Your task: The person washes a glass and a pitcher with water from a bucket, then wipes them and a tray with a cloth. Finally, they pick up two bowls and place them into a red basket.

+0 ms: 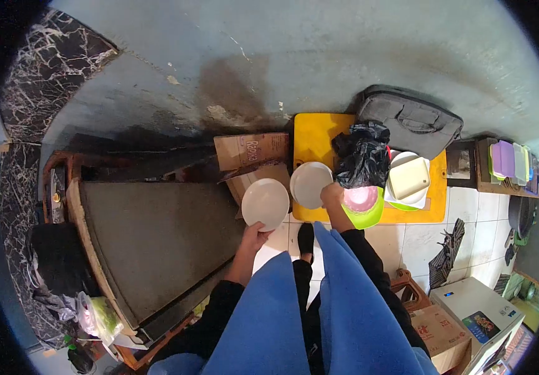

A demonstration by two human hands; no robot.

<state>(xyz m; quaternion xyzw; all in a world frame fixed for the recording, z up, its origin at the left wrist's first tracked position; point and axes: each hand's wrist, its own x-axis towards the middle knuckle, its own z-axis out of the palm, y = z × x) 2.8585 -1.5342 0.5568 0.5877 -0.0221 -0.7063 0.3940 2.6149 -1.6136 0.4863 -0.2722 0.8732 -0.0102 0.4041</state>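
Observation:
My left hand (257, 236) grips the near edge of a round white plate (265, 205), held up in front of a cardboard box. In my right hand (331, 195) is the right edge of more white plates (311, 185), a second rim showing along their left side. These overlap the yellow table (307, 134) in this view. Just right of my right hand sit a pink bowl (361, 198) and a lime-green basin (369, 217). A black plastic bag (364, 153) lies behind them, beside a cream container (409, 178) on white dishes.
A large grey-topped table (157, 244) fills the left. An open cardboard box (252, 152) stands behind the plates. A dark grey bag (413, 119) leans on the wall. At lower right are a carton (439, 334) and a white appliance (479, 309); tiled floor (469, 219) shows at right.

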